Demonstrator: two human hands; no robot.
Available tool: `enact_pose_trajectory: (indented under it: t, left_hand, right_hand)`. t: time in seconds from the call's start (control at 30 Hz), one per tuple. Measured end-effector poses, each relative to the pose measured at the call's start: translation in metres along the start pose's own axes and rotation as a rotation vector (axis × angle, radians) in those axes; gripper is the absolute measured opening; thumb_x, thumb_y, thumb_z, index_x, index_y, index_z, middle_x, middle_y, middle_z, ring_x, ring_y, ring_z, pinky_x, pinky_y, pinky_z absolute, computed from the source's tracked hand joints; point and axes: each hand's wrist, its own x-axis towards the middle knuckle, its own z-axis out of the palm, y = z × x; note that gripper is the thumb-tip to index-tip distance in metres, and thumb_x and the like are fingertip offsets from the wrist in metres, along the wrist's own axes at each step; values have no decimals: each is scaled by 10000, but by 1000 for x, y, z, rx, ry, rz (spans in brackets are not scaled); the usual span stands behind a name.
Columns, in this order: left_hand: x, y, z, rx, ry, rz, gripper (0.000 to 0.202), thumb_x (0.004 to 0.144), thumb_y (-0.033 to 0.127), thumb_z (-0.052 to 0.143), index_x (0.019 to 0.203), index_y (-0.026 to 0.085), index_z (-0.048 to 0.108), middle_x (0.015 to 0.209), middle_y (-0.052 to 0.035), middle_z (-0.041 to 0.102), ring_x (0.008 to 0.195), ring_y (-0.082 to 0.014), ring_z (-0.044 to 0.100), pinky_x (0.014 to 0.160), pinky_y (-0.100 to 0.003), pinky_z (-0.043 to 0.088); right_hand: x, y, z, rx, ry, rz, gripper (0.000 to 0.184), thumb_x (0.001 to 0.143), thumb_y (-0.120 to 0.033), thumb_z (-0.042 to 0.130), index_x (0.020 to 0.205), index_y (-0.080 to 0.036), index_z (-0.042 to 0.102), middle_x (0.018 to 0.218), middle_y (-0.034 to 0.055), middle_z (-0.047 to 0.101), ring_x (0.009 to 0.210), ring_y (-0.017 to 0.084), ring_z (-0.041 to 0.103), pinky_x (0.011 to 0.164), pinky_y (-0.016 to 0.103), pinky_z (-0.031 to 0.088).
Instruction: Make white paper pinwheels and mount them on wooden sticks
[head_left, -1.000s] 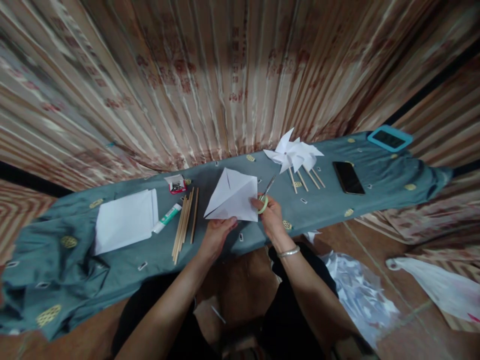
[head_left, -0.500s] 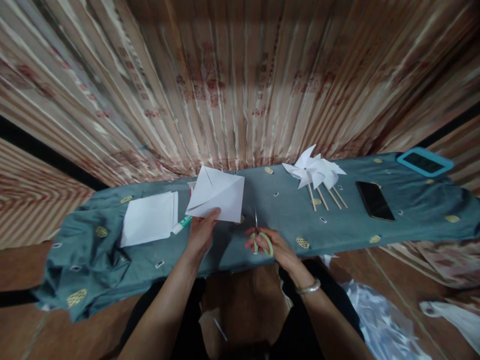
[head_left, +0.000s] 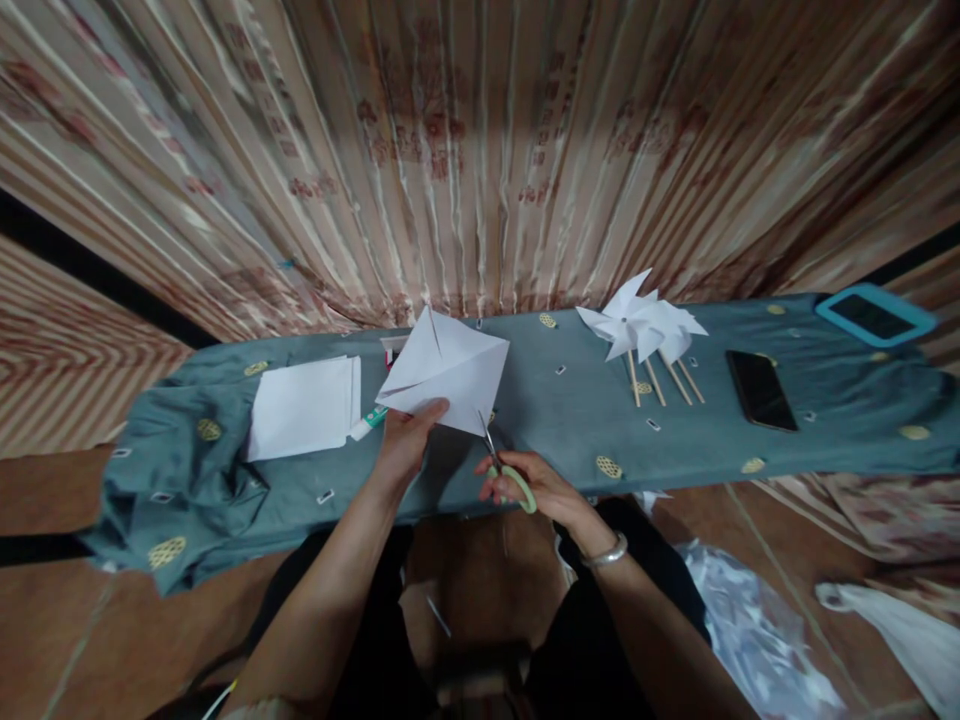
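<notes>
My left hand [head_left: 409, 437] grips a white square of paper [head_left: 457, 370] by its lower edge, thumb on top. Slits run inward from the paper's top and left corners. In my right hand [head_left: 536, 485] is a pair of scissors [head_left: 516, 487] with pale green handles, its blades at the paper's lower right corner. A stack of white paper sheets [head_left: 300, 410] lies to the left on the cloth. Partly behind my left hand is a green and white tube [head_left: 369, 422], and a small red and white box [head_left: 390, 352] is mostly covered by the paper.
On the blue-green cloth [head_left: 540, 400] to the right lie several white paper pinwheels [head_left: 637, 320] on wooden sticks, a black phone [head_left: 761, 390] and a blue-framed tablet [head_left: 876, 315]. A clear plastic bag [head_left: 750, 630] with white pieces rests on the floor. Curtains [head_left: 480, 180] hang behind.
The scissors have moved up and left, so their blades now meet the paper's lower right corner. The paper has turned slightly in my left hand. The camera view has shifted a little.
</notes>
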Motion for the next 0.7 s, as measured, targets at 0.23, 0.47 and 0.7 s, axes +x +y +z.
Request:
enact_pose_trajectory:
  t: [0.23, 0.47, 0.7]
  left_hand:
    - [-2, -1, -1, 73, -35, 5, 235, 564, 284, 805, 722, 151, 695, 749, -42, 724, 747, -197, 665, 714, -309, 521]
    - [0, -7, -1, 53, -56, 20, 289, 583, 253, 802, 841, 165, 705, 788, -30, 730, 795, -197, 683, 768, -320, 524]
    - [-1, -8, -2, 62, -61, 3, 263, 576, 267, 803, 795, 165, 700, 765, -28, 723, 765, -193, 672, 759, -317, 525]
  right_hand:
    - [0, 1, 0, 0, 8, 22, 567, 686, -618, 723, 976, -136, 649, 760, 35, 665, 656, 116, 572, 627, 256, 449]
    - [0, 2, -2, 35, 1, 19, 507, 705, -547, 744, 988, -137, 646, 775, 35, 669, 673, 118, 590, 633, 248, 453]
    - [0, 3, -2, 18, 3, 26, 515, 701, -553, 744, 990, -138, 644, 792, 42, 675, 671, 120, 588, 629, 253, 448]
